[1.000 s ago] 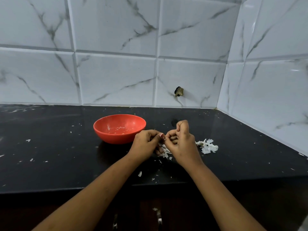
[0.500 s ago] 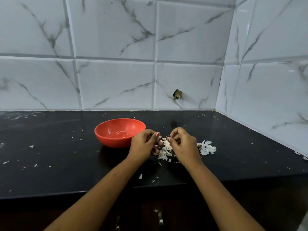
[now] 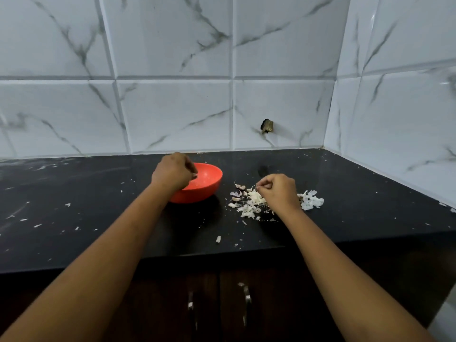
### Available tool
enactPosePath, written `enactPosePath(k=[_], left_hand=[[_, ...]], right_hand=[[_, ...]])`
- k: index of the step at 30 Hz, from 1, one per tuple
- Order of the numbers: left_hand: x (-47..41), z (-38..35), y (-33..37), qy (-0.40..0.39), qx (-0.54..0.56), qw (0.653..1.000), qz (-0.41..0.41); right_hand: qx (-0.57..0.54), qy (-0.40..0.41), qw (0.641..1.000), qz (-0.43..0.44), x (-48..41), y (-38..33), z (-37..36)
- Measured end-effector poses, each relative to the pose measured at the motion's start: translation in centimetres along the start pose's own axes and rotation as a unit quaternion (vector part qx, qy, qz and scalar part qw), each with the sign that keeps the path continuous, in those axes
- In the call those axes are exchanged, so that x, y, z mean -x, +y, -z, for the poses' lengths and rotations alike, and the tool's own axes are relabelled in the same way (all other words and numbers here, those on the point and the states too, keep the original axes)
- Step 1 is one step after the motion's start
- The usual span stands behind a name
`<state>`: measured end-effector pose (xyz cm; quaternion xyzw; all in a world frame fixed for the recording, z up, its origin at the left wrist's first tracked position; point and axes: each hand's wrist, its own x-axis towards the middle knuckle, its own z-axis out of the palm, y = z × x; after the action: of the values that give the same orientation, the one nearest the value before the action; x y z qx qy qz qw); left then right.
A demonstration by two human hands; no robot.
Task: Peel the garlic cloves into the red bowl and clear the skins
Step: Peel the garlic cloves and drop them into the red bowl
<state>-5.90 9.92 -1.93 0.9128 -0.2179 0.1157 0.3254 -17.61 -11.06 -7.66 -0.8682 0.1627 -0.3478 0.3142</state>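
Observation:
The red bowl (image 3: 214, 174) stands on the black counter (image 3: 98, 206) left of centre. My left hand (image 3: 172, 172) hangs over the bowl's near-left side, fingers curled with the tips pointing down into it; what they hold is hidden. My right hand (image 3: 278, 191) hovers over a heap of white garlic skins (image 3: 250, 204) and pinches a thin sliver of skin at its fingertips. A few purple-tinged garlic cloves (image 3: 238, 192) lie at the heap's left edge, between it and the bowl.
A second clump of skins (image 3: 311, 199) lies right of my right hand. Small skin flakes (image 3: 218, 239) are scattered over the counter. Marble-tiled walls close the back and right side. Cabinet door handles (image 3: 246, 297) sit below the counter's front edge.
My hands have parted: the left has gone left and back to the bowl, while the right has stayed over the skin heap. The camera has tilted up a little.

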Motion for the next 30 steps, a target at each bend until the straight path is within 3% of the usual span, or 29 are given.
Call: enactPosePath(k=[10, 14, 21, 25, 30], left_hand=[[-1.2, 0.5, -0.1, -0.029, -0.172, 0.985, 0.012], [-1.0, -0.5, 0.9, 0.007, -0.146, 0.989, -0.014], [0.4, -2.6, 3.4, 0.003, -0.076, 0.993, -0.086], [1.0, -3.6, 4.0, 0.027, -0.073, 0.99, -0.121], [1.9, -4.2, 4.3, 0.088, -0.071, 0.981, -0.156]], right_hand=[[0.081, -0.083, 0.993, -0.004, -3.1, 0.6, -1.5], [0.191, -0.156, 0.968, 0.041, -4.1, 0.3, -1.8], [0.252, -0.233, 0.935, 0.084, -5.2, -1.5, -3.2], [0.224, -0.21, 0.947, 0.09, -5.2, -1.1, -3.6], [0.136, -0.237, 0.96, 0.063, -4.9, -0.4, -2.7]])
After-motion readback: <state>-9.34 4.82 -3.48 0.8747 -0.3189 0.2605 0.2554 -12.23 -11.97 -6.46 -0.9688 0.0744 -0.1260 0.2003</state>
